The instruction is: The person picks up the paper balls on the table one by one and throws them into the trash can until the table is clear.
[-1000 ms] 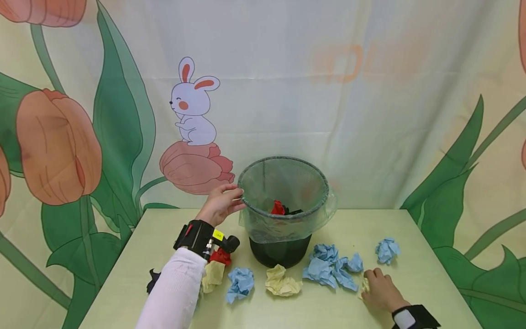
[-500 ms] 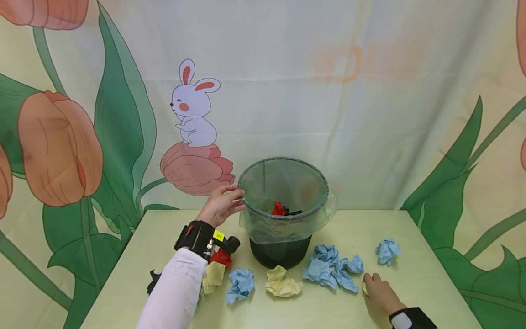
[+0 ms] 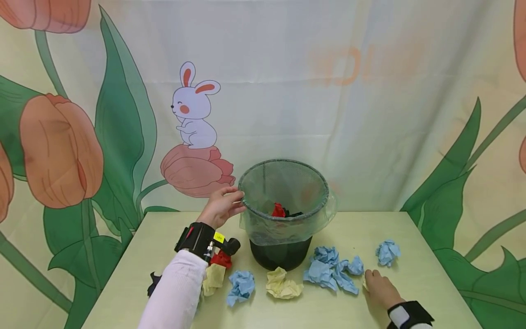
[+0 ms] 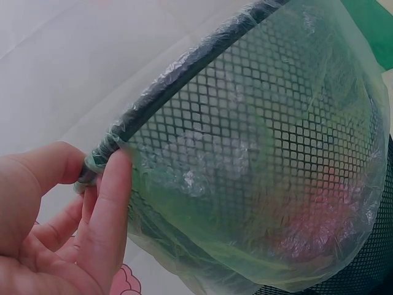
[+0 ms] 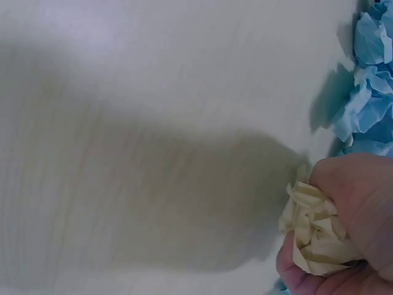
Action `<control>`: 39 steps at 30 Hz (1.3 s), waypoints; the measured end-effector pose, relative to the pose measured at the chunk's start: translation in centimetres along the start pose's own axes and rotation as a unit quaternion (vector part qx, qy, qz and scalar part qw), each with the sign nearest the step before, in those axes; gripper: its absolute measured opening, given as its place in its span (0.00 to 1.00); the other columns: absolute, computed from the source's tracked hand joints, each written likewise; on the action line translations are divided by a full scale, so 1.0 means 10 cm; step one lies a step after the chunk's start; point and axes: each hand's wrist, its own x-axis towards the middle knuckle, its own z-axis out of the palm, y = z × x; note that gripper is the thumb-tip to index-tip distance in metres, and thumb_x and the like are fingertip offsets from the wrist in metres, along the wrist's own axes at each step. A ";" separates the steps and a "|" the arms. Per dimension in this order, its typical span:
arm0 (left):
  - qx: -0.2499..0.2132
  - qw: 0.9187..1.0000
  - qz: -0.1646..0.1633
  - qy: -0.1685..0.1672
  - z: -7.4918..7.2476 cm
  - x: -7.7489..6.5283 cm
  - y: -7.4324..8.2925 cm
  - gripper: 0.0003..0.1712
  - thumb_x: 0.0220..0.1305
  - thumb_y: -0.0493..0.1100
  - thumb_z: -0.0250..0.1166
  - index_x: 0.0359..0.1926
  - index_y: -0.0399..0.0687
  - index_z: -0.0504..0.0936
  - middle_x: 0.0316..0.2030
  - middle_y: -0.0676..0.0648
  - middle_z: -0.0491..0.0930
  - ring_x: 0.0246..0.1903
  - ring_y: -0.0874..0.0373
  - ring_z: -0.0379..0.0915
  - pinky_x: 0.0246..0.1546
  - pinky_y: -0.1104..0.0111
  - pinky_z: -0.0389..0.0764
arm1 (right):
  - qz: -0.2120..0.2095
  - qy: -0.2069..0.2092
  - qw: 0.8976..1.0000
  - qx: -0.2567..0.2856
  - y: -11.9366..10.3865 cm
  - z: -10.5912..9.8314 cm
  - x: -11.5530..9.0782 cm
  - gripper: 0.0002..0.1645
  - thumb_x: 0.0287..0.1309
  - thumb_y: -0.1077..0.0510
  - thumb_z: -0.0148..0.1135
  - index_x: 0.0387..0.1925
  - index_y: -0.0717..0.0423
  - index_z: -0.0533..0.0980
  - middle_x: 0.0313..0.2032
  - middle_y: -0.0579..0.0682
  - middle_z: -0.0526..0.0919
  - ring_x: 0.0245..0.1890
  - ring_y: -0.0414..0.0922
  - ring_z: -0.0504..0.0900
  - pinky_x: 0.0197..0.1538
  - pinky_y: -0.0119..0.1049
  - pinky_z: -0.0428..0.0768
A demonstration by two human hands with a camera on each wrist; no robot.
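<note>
A mesh wastebasket [image 3: 283, 256] lined with a thin green plastic bag [image 3: 267, 233] stands at the table's middle. Its rim is pinched at the left side by my left hand [image 3: 222, 206], thumb above and fingers beneath, as the left wrist view shows. Red paper [image 3: 278, 210] and something black lie inside the basket. My right hand [image 3: 382, 289], low over the table on the right, grips a crumpled yellow paper ball [image 5: 316, 230]; the head view shows only a sliver of it. Just left of that hand sits a cluster of crumpled blue paper [image 3: 322, 273].
One blue paper ball [image 3: 387, 252] lies at the far right. In front of the basket are a yellow ball [image 3: 283, 284] and a blue ball [image 3: 240, 287]. Near my left forearm are another yellow ball [image 3: 213, 278], a red one [image 3: 222, 259] and a black piece [image 3: 153, 283].
The view has tipped slightly upward. Both hands keep nearly the same places: the left on the basket's rim, the right around the yellow paper ball, with only a small shift of its wrist.
</note>
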 end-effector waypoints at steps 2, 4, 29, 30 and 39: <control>-0.001 1.000 0.001 -0.001 0.00 -0.01 0.01 0.27 0.64 0.38 0.57 0.63 0.42 0.61 0.45 0.43 0.68 0.32 0.58 0.69 0.36 0.72 0.82 | -0.009 0.017 1.000 -0.007 0.00 -0.05 0.03 0.16 0.45 0.66 0.65 0.32 0.65 0.66 0.25 0.57 0.68 0.18 0.53 0.70 0.21 0.45 0.72; -0.001 1.000 0.002 -0.001 0.00 -0.01 0.00 0.27 0.64 0.38 0.57 0.62 0.42 0.61 0.45 0.43 0.68 0.32 0.58 0.69 0.36 0.72 0.82 | -0.015 0.030 0.999 -0.013 -0.01 -0.11 0.07 0.16 0.43 0.66 0.66 0.31 0.65 0.67 0.24 0.57 0.68 0.18 0.53 0.71 0.20 0.44 0.71; -0.003 1.000 0.008 0.003 0.02 -0.03 0.00 0.27 0.64 0.38 0.57 0.62 0.42 0.62 0.46 0.43 0.68 0.33 0.58 0.70 0.35 0.72 0.82 | -0.079 0.077 0.992 -0.062 -0.14 -0.72 0.57 0.19 0.42 0.64 0.70 0.32 0.62 0.67 0.24 0.53 0.67 0.16 0.47 0.66 0.19 0.35 0.67; -0.003 1.000 0.008 0.003 0.02 -0.03 0.00 0.26 0.64 0.38 0.57 0.62 0.42 0.62 0.45 0.43 0.68 0.32 0.58 0.70 0.35 0.72 0.82 | -0.079 0.073 0.992 -0.064 -0.14 -0.76 0.59 0.18 0.43 0.63 0.70 0.32 0.62 0.67 0.24 0.54 0.67 0.16 0.47 0.66 0.19 0.36 0.68; -0.009 1.000 0.008 -0.003 0.00 -0.02 0.00 0.26 0.64 0.37 0.56 0.62 0.43 0.61 0.45 0.44 0.68 0.32 0.59 0.70 0.35 0.72 0.82 | -0.061 0.069 0.994 -0.053 -0.19 -1.05 0.82 0.16 0.45 0.63 0.66 0.33 0.63 0.69 0.25 0.56 0.70 0.18 0.49 0.69 0.21 0.41 0.72</control>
